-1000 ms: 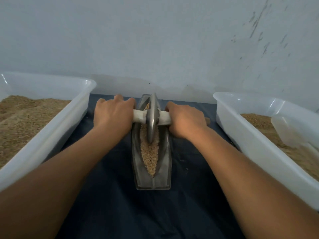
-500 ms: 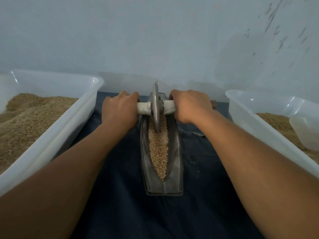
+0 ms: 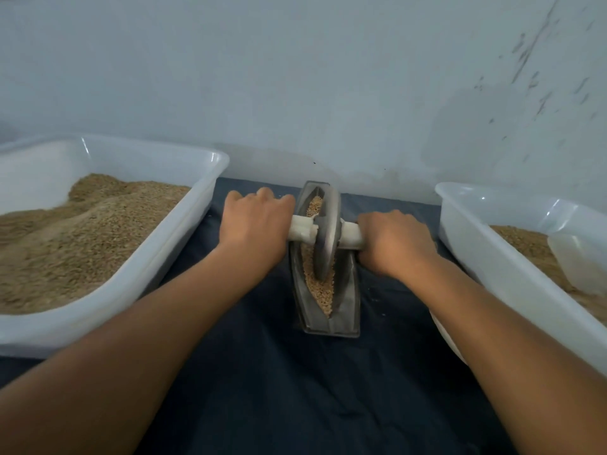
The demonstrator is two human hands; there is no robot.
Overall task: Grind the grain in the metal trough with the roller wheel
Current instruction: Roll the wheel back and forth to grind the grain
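Left hand (image 3: 254, 229) and right hand (image 3: 395, 244) grip the white handle (image 3: 300, 231) either side of the roller wheel (image 3: 325, 244), standing in the grain-filled metal trough (image 3: 348, 300).

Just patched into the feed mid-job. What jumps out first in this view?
Dead centre, the roller wheel stands on edge in the narrow metal trough, cutting into the grain. The left hand and the right hand each grip the pale handle on either side of it. Big white tubs of grain flank it: the left tub and the right tub.
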